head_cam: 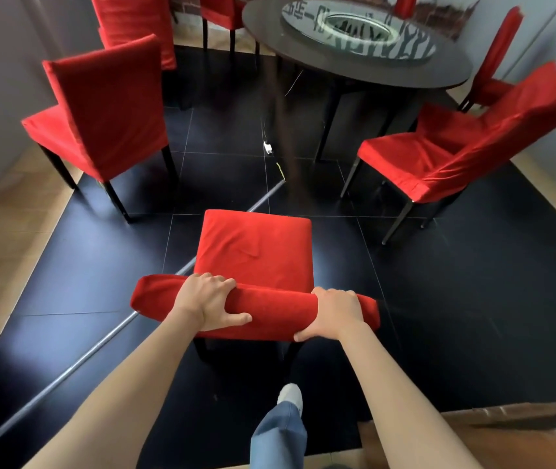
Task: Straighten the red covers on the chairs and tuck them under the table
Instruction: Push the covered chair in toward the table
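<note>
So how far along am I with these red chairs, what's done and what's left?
Nothing looks finished. In hand: your left hand and right hand grip the backrest top of the near chair, which stands clear of the round table, seat cover creased. Left: the left chair and the right chair, its cover rumpled, both stand out on the floor. The farther chairs are hard to judge.

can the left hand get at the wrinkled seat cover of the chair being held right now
Probably yes. The left hand grips the top of the backrest just above the creased seat, and nothing lies on the cover between them, so it looks free to reach down.
</note>
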